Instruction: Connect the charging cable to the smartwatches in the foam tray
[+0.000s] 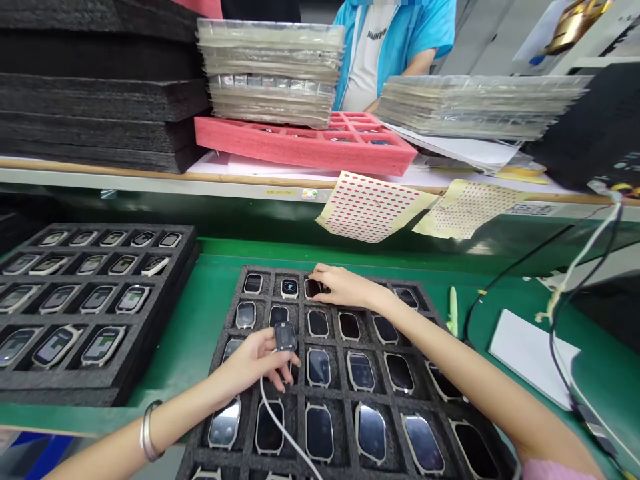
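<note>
My left hand point(253, 360) grips a small dark square charging head point(285, 336) with a white cable point(286, 433) running down from it. It hovers over the left part of a black foam tray point(295, 440) whose compartments hold several smartwatch cases with dark screens. At the tray's far row, my right hand point(343, 285) has thumb and fingers on the edges of a smartwatch point(313, 288), partly covered by the fingers. Just left of it lies a smartwatch with a lit screen point(289, 288).
Another foam tray of smartwatches point(193, 257) stands at left. A shelf behind carries black foam stacks point(100, 110), clear plastic trays point(270, 67) and a pink foam tray point(300, 152). At right are a green pen point(453, 310), a white pad point(533, 357) and cables. A person stands opposite.
</note>
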Tool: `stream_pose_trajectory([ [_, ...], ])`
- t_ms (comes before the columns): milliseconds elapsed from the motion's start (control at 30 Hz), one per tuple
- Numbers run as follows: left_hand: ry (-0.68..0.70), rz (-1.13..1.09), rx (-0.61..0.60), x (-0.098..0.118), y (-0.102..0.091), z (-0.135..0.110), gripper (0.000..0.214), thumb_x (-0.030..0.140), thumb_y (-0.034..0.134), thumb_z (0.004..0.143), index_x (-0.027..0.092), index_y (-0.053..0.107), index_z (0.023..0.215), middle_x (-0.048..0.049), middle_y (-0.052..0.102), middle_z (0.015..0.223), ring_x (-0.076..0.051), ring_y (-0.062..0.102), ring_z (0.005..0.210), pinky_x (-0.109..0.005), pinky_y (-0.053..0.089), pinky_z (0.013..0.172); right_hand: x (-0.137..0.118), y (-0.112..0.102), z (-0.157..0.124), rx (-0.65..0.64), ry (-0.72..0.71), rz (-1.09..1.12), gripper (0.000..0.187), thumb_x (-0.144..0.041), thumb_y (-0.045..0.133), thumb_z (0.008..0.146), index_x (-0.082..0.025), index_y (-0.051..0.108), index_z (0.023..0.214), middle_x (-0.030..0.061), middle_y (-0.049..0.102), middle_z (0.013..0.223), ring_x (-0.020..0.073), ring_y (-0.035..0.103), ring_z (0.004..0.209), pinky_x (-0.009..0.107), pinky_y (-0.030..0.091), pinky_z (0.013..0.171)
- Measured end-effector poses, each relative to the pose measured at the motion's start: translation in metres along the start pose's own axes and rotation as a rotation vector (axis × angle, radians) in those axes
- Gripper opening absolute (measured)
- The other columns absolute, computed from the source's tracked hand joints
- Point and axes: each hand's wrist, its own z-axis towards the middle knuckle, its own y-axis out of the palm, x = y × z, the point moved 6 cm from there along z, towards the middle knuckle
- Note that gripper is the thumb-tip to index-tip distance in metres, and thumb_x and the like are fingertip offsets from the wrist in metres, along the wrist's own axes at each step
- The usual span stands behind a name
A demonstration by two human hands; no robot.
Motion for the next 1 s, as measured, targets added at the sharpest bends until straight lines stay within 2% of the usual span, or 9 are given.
stream_pose_trajectory([
  [133, 0.072, -0.044, 0.020, 0.022, 0.015, 0.016, 0.030, 0.027, 0.069, 0.077, 0.010, 0.056, 0.097, -0.0115, 0.066, 0.093, -0.013, 0.063, 0.070, -0.023, 0.052, 0.061, -0.001, -0.004, 0.005, 0.055, -0.014, 0.023, 0.028, -0.019, 0.074, 0.072, -0.012, 0.067, 0.098, 0.0116, 0.062, 0.096, 0.0295, 0.061, 0.088, 0.036, 0.045, 0.078],
  [200, 0.095, -0.062, 0.011, 0.026, 0.018, 0.024, 0.030, 0.025, 0.071, 0.075, 0.010, 0.057, 0.096, -0.0115, 0.067, 0.093, -0.014, 0.063, 0.071, -0.024, 0.052, 0.062, -0.001, -0.011, 0.000, 0.114, -0.008, 0.063, 0.030, -0.020, 0.074, 0.073, -0.012, 0.066, 0.101, 0.0111, 0.062, 0.096, 0.0280, 0.061, 0.088, 0.036, 0.046, 0.077],
  [300, 0.071, -0.088, 0.007, 0.020, 0.015, 0.031, 0.031, 0.024, 0.074, 0.071, 0.009, 0.060, 0.095, -0.0121, 0.068, 0.094, -0.015, 0.065, 0.072, -0.027, 0.052, 0.066, -0.009, -0.022, -0.017, 0.217, 0.003, 0.145, 0.034, -0.028, 0.067, 0.082, -0.012, 0.061, 0.111, 0.0100, 0.061, 0.099, 0.0219, 0.061, 0.085, 0.031, 0.049, 0.075],
  [367, 0.041, -0.101, -0.013, 0.013, 0.012, 0.032, 0.035, 0.023, 0.077, 0.069, 0.010, 0.061, 0.097, -0.0123, 0.068, 0.095, -0.017, 0.067, 0.075, -0.029, 0.052, 0.071, -0.025, -0.025, -0.030, 0.261, -0.052, 0.248, 0.037, -0.030, 0.066, 0.083, -0.014, 0.058, 0.115, 0.0091, 0.060, 0.103, 0.0203, 0.060, 0.090, 0.030, 0.049, 0.080],
  [467, 0.033, -0.116, -0.056, 0.007, 0.011, 0.032, 0.044, 0.021, 0.081, 0.063, 0.011, 0.061, 0.100, -0.0106, 0.069, 0.093, -0.019, 0.068, 0.078, -0.030, 0.052, 0.074, -0.054, -0.019, -0.042, 0.241, -0.176, 0.364, 0.041, -0.026, 0.068, 0.081, -0.018, 0.056, 0.119, 0.0088, 0.058, 0.109, 0.0225, 0.058, 0.098, 0.035, 0.049, 0.086],
  [600, 0.055, -0.077, -0.026, 0.004, 0.008, 0.032, 0.045, 0.029, 0.080, 0.065, 0.011, 0.059, 0.100, -0.0083, 0.069, 0.086, -0.019, 0.068, 0.075, -0.031, 0.053, 0.071, -0.068, -0.002, -0.042, 0.198, -0.189, 0.255, 0.041, -0.023, 0.064, 0.085, -0.016, 0.052, 0.124, 0.0134, 0.052, 0.117, 0.0258, 0.053, 0.106, 0.039, 0.049, 0.088],
  [833, 0.112, 0.036, 0.079, 0.001, 0.002, 0.031, 0.038, 0.043, 0.065, 0.079, 0.010, 0.055, 0.096, -0.0037, 0.065, 0.063, -0.016, 0.065, 0.055, -0.027, 0.054, 0.053, -0.075, 0.010, -0.038, 0.262, -0.238, 0.244, 0.042, -0.028, 0.059, 0.090, -0.015, 0.048, 0.128, 0.0142, 0.058, 0.116, 0.0280, 0.055, 0.107, 0.045, 0.049, 0.091],
  [1000, 0.148, 0.043, 0.059, 0.003, 0.005, 0.027, 0.039, 0.043, 0.064, 0.080, 0.011, 0.054, 0.099, -0.0017, 0.063, 0.059, -0.015, 0.062, 0.050, -0.024, 0.051, 0.046, -0.075, 0.014, -0.042, 0.305, -0.201, 0.412, 0.044, -0.029, 0.061, 0.089, -0.019, 0.047, 0.129, 0.0118, 0.058, 0.117, 0.0241, 0.058, 0.107, 0.037, 0.050, 0.092],
])
